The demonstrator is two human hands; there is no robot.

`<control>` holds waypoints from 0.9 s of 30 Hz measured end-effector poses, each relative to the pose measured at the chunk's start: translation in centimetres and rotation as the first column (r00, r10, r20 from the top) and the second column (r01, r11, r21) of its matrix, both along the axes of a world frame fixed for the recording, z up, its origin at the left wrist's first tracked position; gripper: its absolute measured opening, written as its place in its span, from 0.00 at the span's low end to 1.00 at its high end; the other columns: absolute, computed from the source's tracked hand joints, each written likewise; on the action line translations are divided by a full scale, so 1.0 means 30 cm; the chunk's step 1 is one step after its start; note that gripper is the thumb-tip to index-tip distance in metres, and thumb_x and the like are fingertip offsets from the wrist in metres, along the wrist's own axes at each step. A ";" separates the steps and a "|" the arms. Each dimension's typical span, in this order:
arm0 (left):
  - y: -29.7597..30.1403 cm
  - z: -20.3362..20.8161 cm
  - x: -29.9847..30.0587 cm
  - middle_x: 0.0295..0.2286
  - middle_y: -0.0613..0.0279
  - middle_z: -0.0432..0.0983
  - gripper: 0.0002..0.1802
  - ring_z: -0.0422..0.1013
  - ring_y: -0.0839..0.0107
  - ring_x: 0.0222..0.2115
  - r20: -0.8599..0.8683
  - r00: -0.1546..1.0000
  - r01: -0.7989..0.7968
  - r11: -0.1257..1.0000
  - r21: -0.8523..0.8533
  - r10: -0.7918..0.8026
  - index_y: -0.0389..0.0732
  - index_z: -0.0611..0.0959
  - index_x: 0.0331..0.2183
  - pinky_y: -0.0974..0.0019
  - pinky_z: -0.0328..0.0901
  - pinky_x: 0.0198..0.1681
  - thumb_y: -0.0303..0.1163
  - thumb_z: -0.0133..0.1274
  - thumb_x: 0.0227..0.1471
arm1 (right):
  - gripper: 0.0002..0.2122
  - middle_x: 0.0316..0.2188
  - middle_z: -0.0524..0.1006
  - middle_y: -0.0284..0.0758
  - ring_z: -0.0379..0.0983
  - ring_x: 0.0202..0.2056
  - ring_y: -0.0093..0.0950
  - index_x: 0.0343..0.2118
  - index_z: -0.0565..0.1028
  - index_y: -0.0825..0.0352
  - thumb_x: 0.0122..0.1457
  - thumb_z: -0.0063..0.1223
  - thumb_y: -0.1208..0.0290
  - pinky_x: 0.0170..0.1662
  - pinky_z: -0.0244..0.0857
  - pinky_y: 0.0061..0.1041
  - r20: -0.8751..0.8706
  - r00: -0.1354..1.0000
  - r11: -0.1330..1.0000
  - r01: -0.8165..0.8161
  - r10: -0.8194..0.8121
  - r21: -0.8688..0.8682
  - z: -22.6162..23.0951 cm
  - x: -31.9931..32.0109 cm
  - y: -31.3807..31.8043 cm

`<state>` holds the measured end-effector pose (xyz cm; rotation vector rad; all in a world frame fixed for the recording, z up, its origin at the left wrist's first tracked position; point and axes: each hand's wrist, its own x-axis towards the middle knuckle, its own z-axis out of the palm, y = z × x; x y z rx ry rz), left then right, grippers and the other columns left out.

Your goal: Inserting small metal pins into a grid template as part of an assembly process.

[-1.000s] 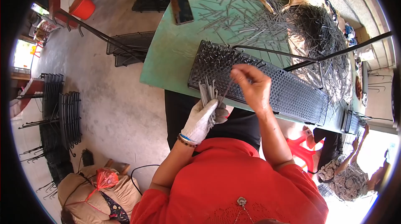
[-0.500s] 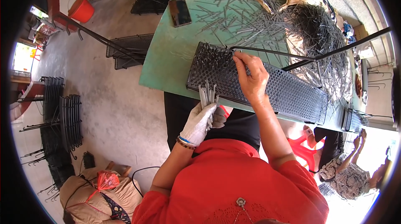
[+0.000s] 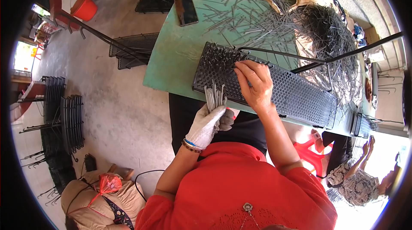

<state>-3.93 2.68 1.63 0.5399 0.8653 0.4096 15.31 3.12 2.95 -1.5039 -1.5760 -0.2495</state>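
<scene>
My gloved left hand [image 3: 205, 128] is closed round a bundle of thin grey metal rods [image 3: 214, 97], their ends pointing up beside the near edge of a black perforated metal panel [image 3: 304, 99]. Several dark, thin pieces [image 3: 218, 60] stand up crowded in the holes at the panel's left end. My bare right hand [image 3: 257, 85] is over the panel, thumb and fingers pinched together at the edge of that cluster. Whatever lies between its fingertips is too small to make out.
The green table [image 3: 167, 58] carries a phone [image 3: 186, 11] and a heap of loose rods [image 3: 328, 32]. A black bar [image 3: 365, 49] slants over the right side. Hooked black racks [image 3: 73, 122], a red bucket [image 3: 84, 7] and tan sacks [image 3: 96, 195] stand left. Another person [image 3: 360, 183] sits at right.
My right hand has shifted slightly left and nearer to me, its fingertips now lower over the panel's holes. The left hand still grips the rods, almost unmoved.
</scene>
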 end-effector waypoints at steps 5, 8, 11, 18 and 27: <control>0.005 -0.001 0.002 0.30 0.55 0.80 0.11 0.78 0.72 0.26 0.021 1.000 0.009 1.000 0.002 -0.009 0.35 0.75 0.40 0.69 0.74 0.28 0.33 0.50 0.61 | 0.10 0.37 0.77 0.34 0.73 0.34 0.33 0.36 0.81 0.66 0.50 0.63 0.78 0.40 0.64 0.30 0.045 0.999 0.997 0.029 -0.026 -0.076 0.014 0.013 0.011; -0.002 -0.009 0.001 0.31 0.56 0.80 0.11 0.78 0.72 0.26 0.030 1.000 0.003 1.000 -0.001 -0.003 0.36 0.75 0.40 0.69 0.74 0.29 0.33 0.50 0.61 | 0.09 0.37 0.77 0.33 0.73 0.34 0.33 0.36 0.81 0.66 0.50 0.63 0.78 0.40 0.63 0.30 0.069 0.998 0.994 0.014 -0.006 -0.106 0.010 0.023 0.020; -0.007 -0.018 -0.005 0.32 0.56 0.80 0.11 0.78 0.72 0.27 0.035 0.999 0.018 1.000 -0.001 -0.018 0.36 0.75 0.40 0.68 0.74 0.30 0.33 0.51 0.61 | 0.09 0.37 0.77 0.33 0.72 0.34 0.33 0.36 0.81 0.66 0.50 0.63 0.78 0.41 0.63 0.30 0.064 0.997 0.993 -0.028 0.036 -0.113 0.015 0.021 0.018; -0.020 0.000 0.000 0.33 0.57 0.80 0.11 0.78 0.72 0.29 0.061 0.998 -0.032 0.999 0.040 0.030 0.36 0.75 0.41 0.68 0.75 0.32 0.34 0.51 0.61 | 0.08 0.36 0.78 0.35 0.74 0.36 0.35 0.34 0.81 0.67 0.50 0.62 0.79 0.41 0.66 0.32 -0.022 0.999 0.995 0.023 -0.025 -0.102 0.033 -0.006 -0.021; -0.017 0.024 0.031 0.33 0.55 0.79 0.12 0.78 0.70 0.29 0.204 0.967 -0.167 0.985 0.044 0.155 0.35 0.74 0.43 0.66 0.75 0.34 0.32 0.50 0.62 | 0.07 0.28 0.80 0.34 0.74 0.28 0.20 0.34 0.81 0.72 0.58 0.60 0.73 0.31 0.68 0.21 -0.637 0.771 0.823 -0.362 0.000 -0.437 0.018 -0.057 -0.116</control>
